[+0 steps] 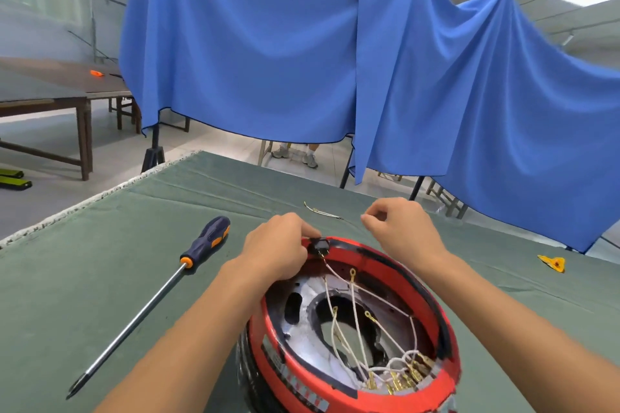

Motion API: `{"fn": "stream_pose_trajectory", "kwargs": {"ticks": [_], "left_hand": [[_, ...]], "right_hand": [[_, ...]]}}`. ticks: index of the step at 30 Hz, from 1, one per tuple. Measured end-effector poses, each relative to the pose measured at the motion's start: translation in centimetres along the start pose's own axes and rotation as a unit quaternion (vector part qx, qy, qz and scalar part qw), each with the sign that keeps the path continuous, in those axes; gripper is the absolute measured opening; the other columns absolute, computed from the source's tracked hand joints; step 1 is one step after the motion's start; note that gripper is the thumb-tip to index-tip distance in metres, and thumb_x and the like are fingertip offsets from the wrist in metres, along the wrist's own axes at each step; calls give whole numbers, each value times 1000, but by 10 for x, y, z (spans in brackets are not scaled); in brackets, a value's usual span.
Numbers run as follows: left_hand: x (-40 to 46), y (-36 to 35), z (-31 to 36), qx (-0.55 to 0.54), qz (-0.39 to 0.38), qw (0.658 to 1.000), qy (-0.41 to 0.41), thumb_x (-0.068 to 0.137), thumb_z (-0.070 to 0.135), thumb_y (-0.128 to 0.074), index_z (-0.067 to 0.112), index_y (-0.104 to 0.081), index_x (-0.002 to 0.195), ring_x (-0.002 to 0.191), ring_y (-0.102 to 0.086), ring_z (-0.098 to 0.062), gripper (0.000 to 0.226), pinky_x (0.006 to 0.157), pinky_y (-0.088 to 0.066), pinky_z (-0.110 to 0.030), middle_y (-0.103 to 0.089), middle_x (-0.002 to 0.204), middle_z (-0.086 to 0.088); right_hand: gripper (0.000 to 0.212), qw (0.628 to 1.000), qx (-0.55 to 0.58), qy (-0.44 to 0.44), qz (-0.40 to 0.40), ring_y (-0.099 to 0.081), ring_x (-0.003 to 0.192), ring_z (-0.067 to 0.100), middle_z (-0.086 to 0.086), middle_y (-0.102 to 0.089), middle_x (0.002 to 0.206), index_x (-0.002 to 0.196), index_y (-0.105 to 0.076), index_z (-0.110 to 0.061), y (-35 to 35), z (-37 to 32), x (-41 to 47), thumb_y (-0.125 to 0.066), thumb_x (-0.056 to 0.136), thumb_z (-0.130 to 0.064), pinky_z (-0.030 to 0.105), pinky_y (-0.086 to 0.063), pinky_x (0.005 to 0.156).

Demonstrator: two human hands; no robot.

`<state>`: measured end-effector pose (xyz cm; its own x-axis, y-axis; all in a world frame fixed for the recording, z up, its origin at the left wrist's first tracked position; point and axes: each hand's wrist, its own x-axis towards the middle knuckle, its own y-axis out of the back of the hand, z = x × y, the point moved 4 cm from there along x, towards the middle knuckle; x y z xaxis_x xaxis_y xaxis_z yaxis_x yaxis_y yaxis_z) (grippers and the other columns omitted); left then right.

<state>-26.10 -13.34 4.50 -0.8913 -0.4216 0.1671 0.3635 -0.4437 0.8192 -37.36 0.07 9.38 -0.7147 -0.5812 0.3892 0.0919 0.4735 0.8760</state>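
Note:
A round red and black appliance housing (432, 308) lies open side up on the green cloth, with white wires (355, 308) and brass terminals inside. My left hand (278, 245) grips a small black part (318, 246) on the housing's far rim. My right hand (399, 228) hovers just beyond the rim with its fingers curled and thumb and forefinger pinched; whether they hold a thin wire I cannot tell.
A long screwdriver (157, 295) with a dark blue and orange handle lies left of the housing. A loose wire piece (322, 211) lies beyond my hands. A small yellow object (553, 263) sits at the right. Blue cloth (302, 43) hangs behind the table (100, 245).

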Motion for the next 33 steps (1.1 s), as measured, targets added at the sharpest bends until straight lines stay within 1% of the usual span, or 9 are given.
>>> {"fn": "stream_pose_trajectory", "kwargs": {"ticks": [4,8,12,15,19,23,27,30,33], "left_hand": [[5,-2,-4,-28,-2,999,-14,90,13,-46,47,-65,112,104,-58,-24,45,81,-50,-33,-68,110,6],[9,-4,-5,-38,-14,999,-26,85,10,-45,46,-66,108,99,-58,-24,48,82,-51,-36,-69,100,6],[15,-6,-7,-37,-15,999,-32,83,9,-44,46,-64,109,99,-58,-24,50,83,-51,-39,-68,102,5],[19,-7,-8,-42,-15,999,-31,81,9,-44,43,-64,101,92,-58,-25,45,78,-52,-39,-68,91,4],[22,-8,-7,-45,-10,999,-24,80,10,-44,47,-63,103,93,-59,-24,48,79,-52,-38,-69,93,5],[23,-8,-6,-43,-5,999,-24,81,11,-44,50,-63,105,92,-57,-25,50,79,-52,-38,-69,92,4],[23,-8,-7,-43,-9,999,-29,81,10,-44,47,-64,106,94,-58,-25,49,80,-52,-38,-69,93,4],[25,-10,-8,-41,-12,998,-35,84,12,-45,48,-63,111,102,-58,-23,49,85,-51,-38,-69,105,6],[27,-16,-4,-62,-44,996,-51,87,15,-46,48,-63,116,109,-58,-18,47,93,-48,-36,-67,114,9]], "right_hand": [[20,995,-55,-7,-88,-60,95,21,0,-68,105,101,-68,-18,-41,0,52,-52,93,-29,31,-47,76],[38,968,-119,-13,-219,-52,119,26,7,-56,132,129,-53,-13,-92,7,97,-50,96,-32,38,-44,98],[44,942,-167,-26,-289,-47,126,29,11,-49,140,135,-45,-9,-131,22,126,-47,97,-31,37,-40,103],[43,931,-210,-18,-299,-46,125,32,12,-48,139,133,-44,-9,-148,29,142,-46,97,-33,40,-40,102],[35,935,-216,10,-280,-53,112,33,14,-52,128,122,-53,-6,-157,30,158,-50,96,-30,35,-42,85],[19,940,-207,15,-272,-52,78,30,16,-61,93,79,-53,-4,-160,29,160,-50,93,-17,30,-37,64],[14,932,-216,32,-291,-54,80,32,16,-60,93,90,-57,-1,-155,25,151,-46,92,-10,31,-38,63],[26,933,-199,30,-299,-49,67,24,4,-53,72,71,-48,-6,-147,27,140,-54,89,-24,29,-35,54],[36,958,-133,5,-253,-37,53,19,3,-42,56,57,-40,-11,-126,33,125,-59,83,-26,28,-27,48]]}}
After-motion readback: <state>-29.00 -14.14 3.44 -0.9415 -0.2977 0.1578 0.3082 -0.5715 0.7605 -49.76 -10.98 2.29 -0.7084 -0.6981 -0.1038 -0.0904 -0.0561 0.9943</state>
